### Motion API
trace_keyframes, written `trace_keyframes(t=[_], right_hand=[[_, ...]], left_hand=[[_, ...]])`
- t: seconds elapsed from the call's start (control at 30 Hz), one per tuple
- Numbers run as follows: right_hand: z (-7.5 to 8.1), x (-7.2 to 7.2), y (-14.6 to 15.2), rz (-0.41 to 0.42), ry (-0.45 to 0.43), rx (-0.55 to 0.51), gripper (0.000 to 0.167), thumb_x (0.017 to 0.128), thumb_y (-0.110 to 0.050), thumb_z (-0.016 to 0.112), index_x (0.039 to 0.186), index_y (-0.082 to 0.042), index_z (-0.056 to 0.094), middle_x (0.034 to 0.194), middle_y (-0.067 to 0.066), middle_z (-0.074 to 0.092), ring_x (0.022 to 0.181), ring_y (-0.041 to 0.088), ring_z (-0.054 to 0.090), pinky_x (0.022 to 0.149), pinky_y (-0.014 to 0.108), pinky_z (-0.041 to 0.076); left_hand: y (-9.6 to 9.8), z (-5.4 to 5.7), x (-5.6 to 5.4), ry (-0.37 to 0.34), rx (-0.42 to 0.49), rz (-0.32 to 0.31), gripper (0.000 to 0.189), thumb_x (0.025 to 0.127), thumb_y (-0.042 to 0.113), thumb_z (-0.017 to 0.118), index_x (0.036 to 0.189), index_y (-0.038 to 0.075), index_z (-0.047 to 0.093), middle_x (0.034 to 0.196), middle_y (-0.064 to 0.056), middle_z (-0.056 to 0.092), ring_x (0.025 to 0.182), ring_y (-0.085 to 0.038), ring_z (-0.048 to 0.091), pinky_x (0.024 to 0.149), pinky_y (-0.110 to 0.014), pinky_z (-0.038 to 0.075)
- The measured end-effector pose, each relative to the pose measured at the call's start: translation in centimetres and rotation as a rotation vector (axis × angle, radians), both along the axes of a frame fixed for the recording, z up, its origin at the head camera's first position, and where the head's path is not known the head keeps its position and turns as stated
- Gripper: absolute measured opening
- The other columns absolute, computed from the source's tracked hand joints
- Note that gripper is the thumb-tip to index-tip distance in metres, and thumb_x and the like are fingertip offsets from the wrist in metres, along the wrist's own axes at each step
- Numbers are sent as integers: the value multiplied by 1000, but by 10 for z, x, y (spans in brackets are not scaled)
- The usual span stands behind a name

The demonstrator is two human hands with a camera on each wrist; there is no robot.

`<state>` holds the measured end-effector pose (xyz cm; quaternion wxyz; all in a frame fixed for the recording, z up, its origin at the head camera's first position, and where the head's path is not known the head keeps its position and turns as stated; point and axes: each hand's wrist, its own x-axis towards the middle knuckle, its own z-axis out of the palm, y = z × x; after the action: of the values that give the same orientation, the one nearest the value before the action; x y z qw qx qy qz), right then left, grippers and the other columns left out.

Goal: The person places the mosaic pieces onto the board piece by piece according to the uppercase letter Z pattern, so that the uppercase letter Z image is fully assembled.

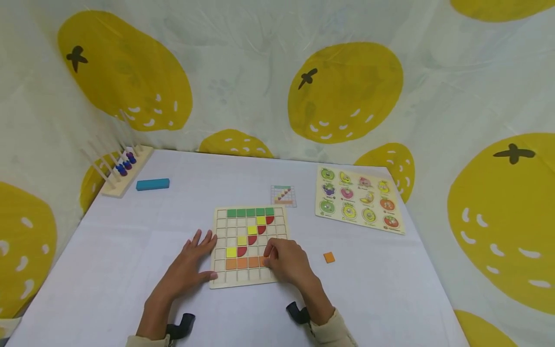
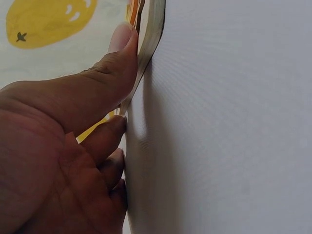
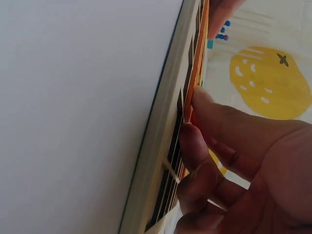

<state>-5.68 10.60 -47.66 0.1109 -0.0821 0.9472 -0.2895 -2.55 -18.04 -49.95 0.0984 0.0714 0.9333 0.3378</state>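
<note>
Left hand [image 1: 191, 262] flat on table [image 1: 130, 250], fingers spread, thumb pressed to left edge of grid board [image 1: 250, 246]. Right hand [image 1: 288, 260] curled over board's lower right, fingertips pinching orange tile [image 1: 262, 261] in bottom orange row. Board wooden, near table's front middle: green squares on top row, yellow squares and red quarter-rounds stepping diagonally. Spare orange tile [image 1: 329, 257] lies right. Beyond: pattern card [image 1: 284, 195], fruit puzzle [image 1: 360, 200], blue block [image 1: 152, 184], peg rack [image 1: 121, 168]. White tabletop; lemon-print cloth [image 1: 342, 91] behind.
</note>
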Motion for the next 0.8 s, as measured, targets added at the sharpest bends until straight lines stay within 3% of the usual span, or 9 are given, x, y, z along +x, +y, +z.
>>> trace_keyframes(t=[0.13, 0.23, 0.33, 0.47, 0.63, 0.8], right_hand=[[3, 0, 11, -34, -4, -58, 17, 89, -20, 86, 100, -21, 73, 73, -7, 60, 71, 12, 54, 59, 26, 41], [7, -2, 27, -118, 3, -78, 21, 89, -20, 87, 106, -21, 74, 78, -7, 63, 70, 14, 54, 59, 27, 41], [9, -4, 49, -204, 31, -36, 27, 86, -20, 89, 109, -22, 75, 88, -4, 68, 72, 16, 55, 62, 29, 42], [11, -3, 85, -280, 48, 59, 35, 84, -18, 91, 116, -21, 75, 108, 4, 70, 89, 21, 59, 75, 35, 49], [12, 3, 123, -298, 2, 123, 38, 84, -13, 90, 118, -17, 75, 116, 11, 67, 100, 28, 62, 84, 46, 54], [11, 9, 138, -277, -32, 122, 30, 86, -11, 87, 113, -16, 76, 106, 9, 68, 96, 26, 60, 76, 38, 49]], left_hand=[[-1, 0, 1, 4, 1, -7, 108, 74, 23, 96, 164, 14, 37, 174, -6, 27, 167, -40, 7, 134, -64, 12], [-1, 1, 1, 12, 2, -10, 108, 74, 23, 97, 164, 14, 38, 174, -6, 27, 167, -40, 7, 134, -64, 12], [-1, 0, 0, 14, 0, -12, 108, 74, 24, 96, 165, 14, 37, 174, -7, 27, 167, -40, 7, 134, -64, 12], [0, 0, 0, 8, 1, -17, 107, 75, 24, 96, 164, 13, 37, 174, -8, 27, 167, -41, 8, 134, -65, 12], [1, -1, -1, 1, -15, -25, 107, 76, 24, 96, 165, 12, 36, 174, -9, 26, 167, -41, 8, 134, -65, 13], [0, 0, 0, -1, -12, -19, 107, 76, 23, 96, 165, 13, 36, 174, -8, 26, 167, -41, 8, 134, -64, 12]])
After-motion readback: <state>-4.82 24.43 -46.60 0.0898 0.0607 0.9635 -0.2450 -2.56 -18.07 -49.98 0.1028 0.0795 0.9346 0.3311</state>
